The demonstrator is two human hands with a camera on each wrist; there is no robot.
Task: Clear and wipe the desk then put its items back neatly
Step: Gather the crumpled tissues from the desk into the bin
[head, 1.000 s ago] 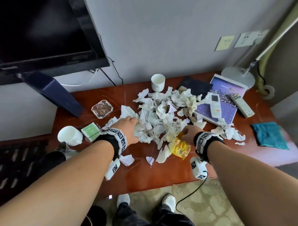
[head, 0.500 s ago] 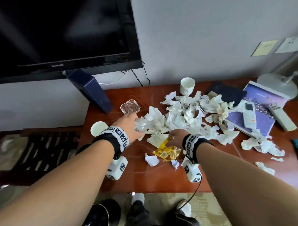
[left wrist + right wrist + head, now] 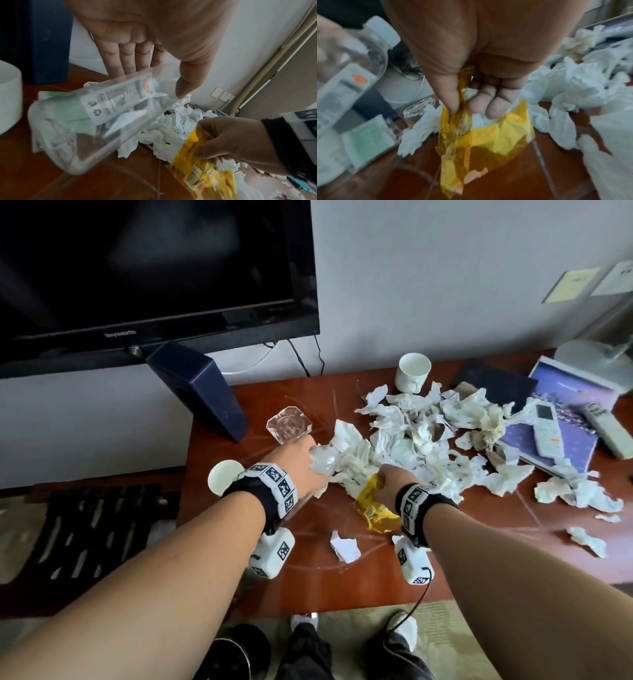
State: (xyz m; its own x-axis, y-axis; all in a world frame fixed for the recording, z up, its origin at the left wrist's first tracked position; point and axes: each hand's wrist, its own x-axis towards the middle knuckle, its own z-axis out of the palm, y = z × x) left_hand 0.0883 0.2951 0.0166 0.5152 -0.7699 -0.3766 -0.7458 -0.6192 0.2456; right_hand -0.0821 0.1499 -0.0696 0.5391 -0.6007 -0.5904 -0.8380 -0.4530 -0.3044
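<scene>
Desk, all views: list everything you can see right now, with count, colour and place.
Desk: one, red-brown.
Tissues: many, white, centre pile.
Bottle: one, clear, in left hand.
Wrapper: one, yellow, in right hand.
Cups: two, white, back and left edge.
Ashtray: one, glass, back left.
Remotes: two, white, right.
Booklet: one, purple, right.
TV: one, black, wall.
Left hand: holds bottle.
Right hand: pinches wrapper.

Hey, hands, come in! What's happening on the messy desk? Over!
Left hand holds clear plastic bottle. Right hand pinches yellow wrapper. Crumpled tissues cover the desk.
</scene>
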